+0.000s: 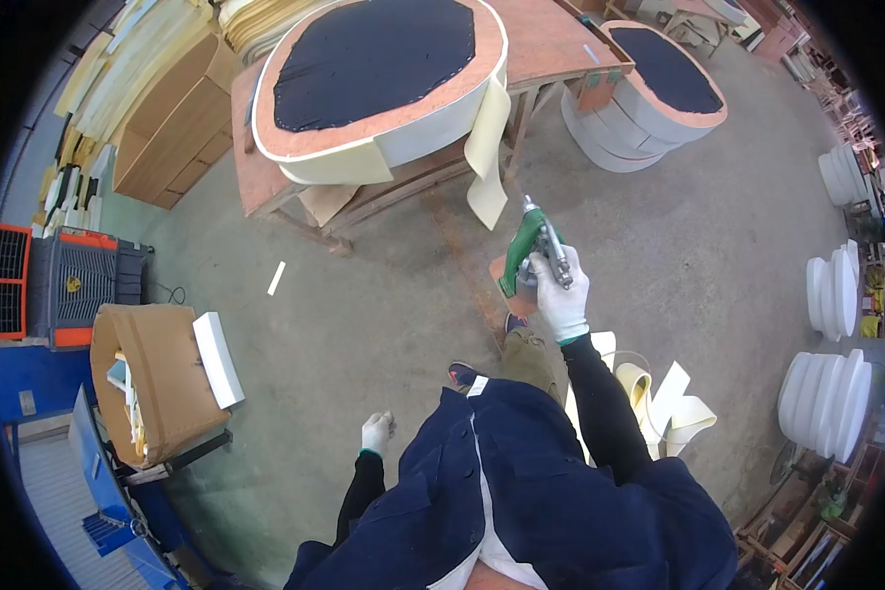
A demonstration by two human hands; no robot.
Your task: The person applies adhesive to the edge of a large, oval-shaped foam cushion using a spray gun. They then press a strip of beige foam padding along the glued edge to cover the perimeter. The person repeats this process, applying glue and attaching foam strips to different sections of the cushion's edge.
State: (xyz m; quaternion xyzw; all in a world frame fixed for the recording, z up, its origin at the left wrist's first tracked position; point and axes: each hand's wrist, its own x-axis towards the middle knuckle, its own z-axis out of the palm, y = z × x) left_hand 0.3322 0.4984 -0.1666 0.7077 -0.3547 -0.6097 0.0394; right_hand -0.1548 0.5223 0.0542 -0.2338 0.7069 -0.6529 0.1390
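- White-gloved right hand (563,303) grips a green-and-silver spray gun (524,246) between the navy-blue jacket (442,482) and the reddish-brown wooden table (546,49).
- White-gloved left hand (377,433), loosely curled closed, hangs beside the jacket.

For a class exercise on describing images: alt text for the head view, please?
A white-gloved right grip holds a green and silver spray gun above a grey floor. Ahead, a wooden table bears an oval, black-centred piece with a cream strip hanging at its side; the left grip is low.
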